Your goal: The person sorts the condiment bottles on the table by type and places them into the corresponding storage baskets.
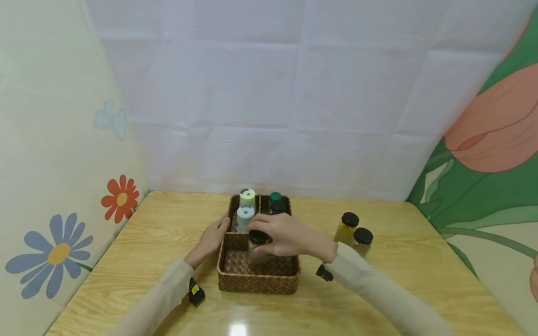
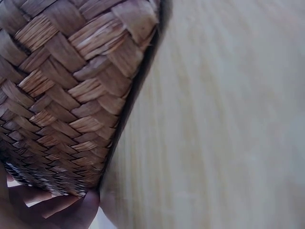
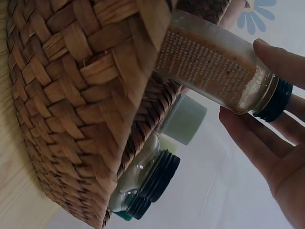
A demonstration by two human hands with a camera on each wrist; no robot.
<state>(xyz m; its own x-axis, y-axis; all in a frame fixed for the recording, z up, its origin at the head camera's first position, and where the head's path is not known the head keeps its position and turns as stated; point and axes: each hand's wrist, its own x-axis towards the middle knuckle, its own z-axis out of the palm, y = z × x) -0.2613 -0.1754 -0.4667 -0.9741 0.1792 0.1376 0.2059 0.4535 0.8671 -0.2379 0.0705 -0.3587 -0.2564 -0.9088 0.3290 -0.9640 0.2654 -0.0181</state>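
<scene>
A brown woven basket (image 1: 260,283) with dividers stands on the table. My right hand (image 1: 286,233) pinches a clear jar of brownish powder (image 3: 209,67) near its black lid, fingers on one side and thumb on the other. The jar is upright, partly inside the basket's front compartment; whether its base touches the bottom I cannot tell. Against the basket's left side rests my left hand (image 1: 213,237), its fingers extended along the wall. Behind the held jar, the back left compartment holds a bottle with a pale blue cap (image 1: 245,213) and one with a pale yellow-green cap (image 1: 247,196).
In the back right compartment are a green-capped container (image 1: 275,197) and a black-lidded one (image 1: 277,206). Right of the basket, two black-lidded jars (image 1: 347,228) (image 1: 362,238) stand on the wooden table (image 1: 412,280). A white cloth (image 1: 269,93) hangs behind.
</scene>
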